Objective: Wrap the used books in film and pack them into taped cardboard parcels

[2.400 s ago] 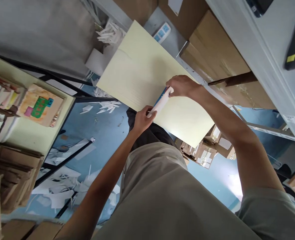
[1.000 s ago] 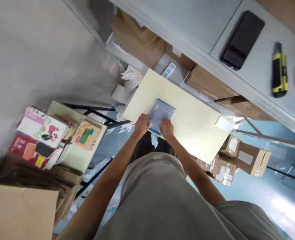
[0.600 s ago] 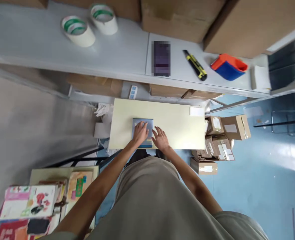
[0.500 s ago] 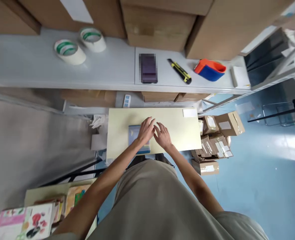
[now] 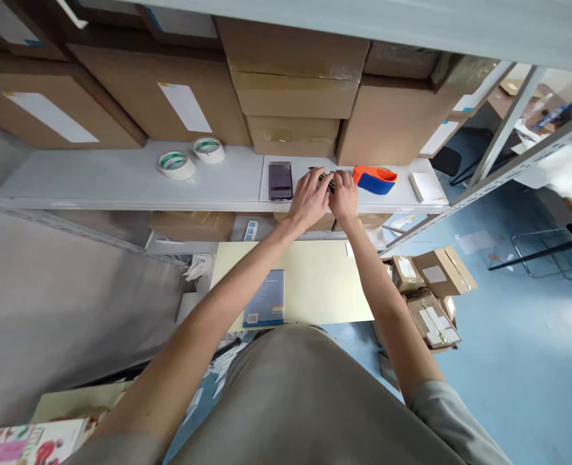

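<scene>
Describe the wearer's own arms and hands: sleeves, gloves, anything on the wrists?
The left hand and right hand are gloveless; no watch, band or cable shows at either wrist. The left sleeve and right sleeve are short, plain grey-green, matching the shirt, with no visible markings.

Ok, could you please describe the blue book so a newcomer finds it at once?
Find the pale yellow table in front of the grey shelf. Near its left end, partly behind the left forearm, lies the book, the one blue thing on that table.
</scene>
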Tool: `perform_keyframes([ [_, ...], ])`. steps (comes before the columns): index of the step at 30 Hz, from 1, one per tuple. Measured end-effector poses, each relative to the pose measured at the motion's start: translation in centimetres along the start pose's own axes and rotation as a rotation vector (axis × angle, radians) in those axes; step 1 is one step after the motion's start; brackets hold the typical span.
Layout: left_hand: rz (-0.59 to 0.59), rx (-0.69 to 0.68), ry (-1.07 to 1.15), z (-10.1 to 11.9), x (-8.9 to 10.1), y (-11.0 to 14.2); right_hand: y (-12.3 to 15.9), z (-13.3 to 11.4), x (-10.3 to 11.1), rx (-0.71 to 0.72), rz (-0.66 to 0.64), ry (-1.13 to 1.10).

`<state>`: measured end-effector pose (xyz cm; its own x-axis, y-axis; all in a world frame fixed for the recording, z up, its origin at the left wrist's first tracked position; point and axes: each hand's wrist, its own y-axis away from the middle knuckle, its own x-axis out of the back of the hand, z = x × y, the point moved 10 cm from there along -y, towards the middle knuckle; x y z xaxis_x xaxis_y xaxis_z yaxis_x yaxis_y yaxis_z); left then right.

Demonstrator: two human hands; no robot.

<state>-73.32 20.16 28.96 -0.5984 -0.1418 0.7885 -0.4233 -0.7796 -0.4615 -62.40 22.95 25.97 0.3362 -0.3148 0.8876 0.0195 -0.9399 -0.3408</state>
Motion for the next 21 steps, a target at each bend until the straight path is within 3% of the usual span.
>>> perform_keyframes([
  [7,0.055,0.071,-0.11,-0.9,1.8,1.5,-2.5,1.9,-4.2,-0.045,-0.193,0.076],
  [11,0.1,0.129,-0.131,-2.4,2.2,6.2,-1.7,3.3,-4.8,-0.06,-0.108,-0.007],
  [13,0.101,0.195,-0.133,-3.8,1.6,10.6,-0.2,3.8,-4.7,-0.041,-0.014,-0.066],
  [16,0.027,0.364,-0.142,-7.0,-0.6,19.4,4.4,3.6,-4.9,0.013,0.102,-0.177],
  [21,-0.271,0.734,-0.156,-14.0,-5.6,35.5,14.6,1.3,-7.9,0.048,0.058,-0.37],
])
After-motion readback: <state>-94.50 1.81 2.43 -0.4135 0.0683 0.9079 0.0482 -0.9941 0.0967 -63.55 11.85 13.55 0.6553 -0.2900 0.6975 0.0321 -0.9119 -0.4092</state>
